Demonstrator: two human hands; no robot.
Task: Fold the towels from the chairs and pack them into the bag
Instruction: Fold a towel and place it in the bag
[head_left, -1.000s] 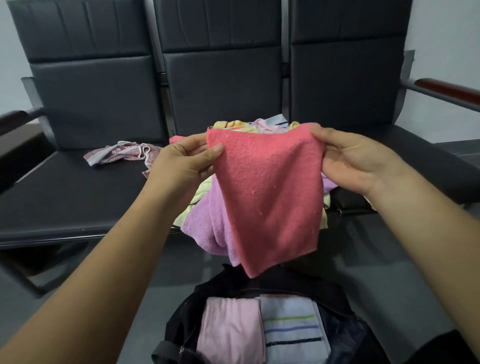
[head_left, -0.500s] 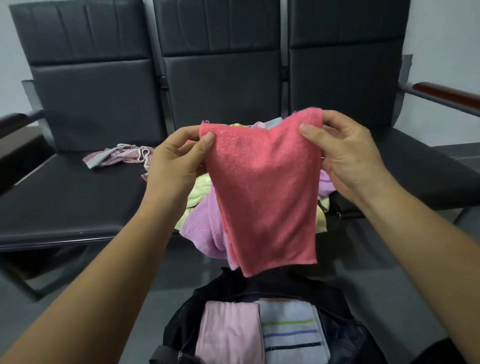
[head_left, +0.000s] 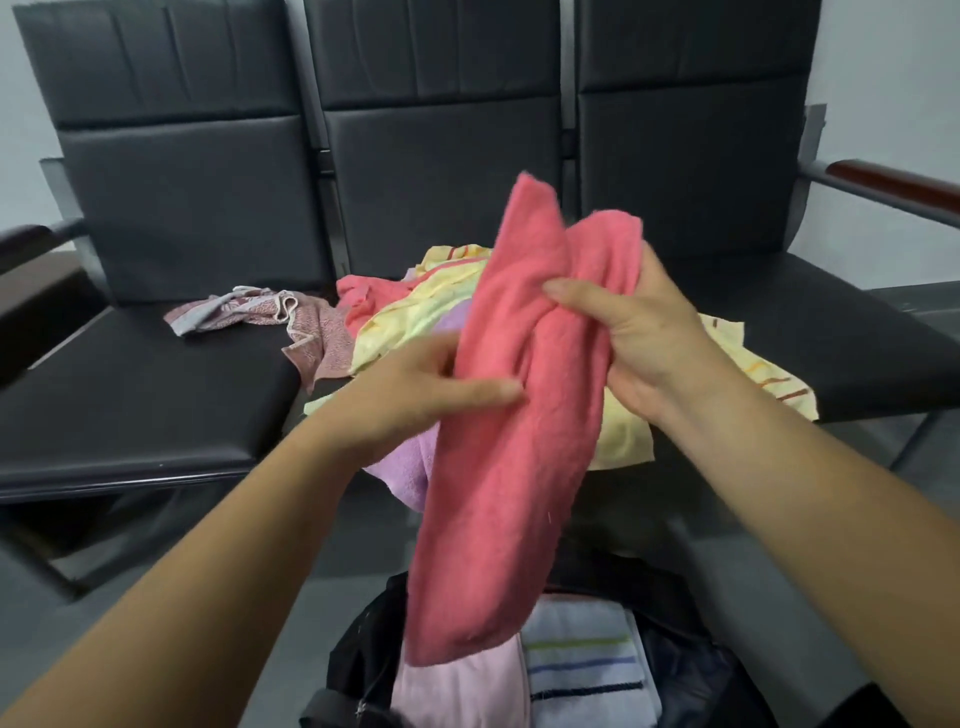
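Just over the bag (head_left: 363, 654) (grey floor (head_left: 727, 592), black chairs (head_left: 171, 197)): pink towel (head_left: 498, 519) tight in left hand (head_left: 415, 389), right hand (head_left: 644, 338).

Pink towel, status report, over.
Right hand grips pink towel up top; left hand pinches its edge. Towel doubled lengthwise, hanging above bag. Nothing blocking.

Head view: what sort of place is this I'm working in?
Probably a waiting area or office lobby, though I can't be sure: a row of joined black padded chairs, a wood-topped metal armrest at the row's end, and a plain pale wall behind.
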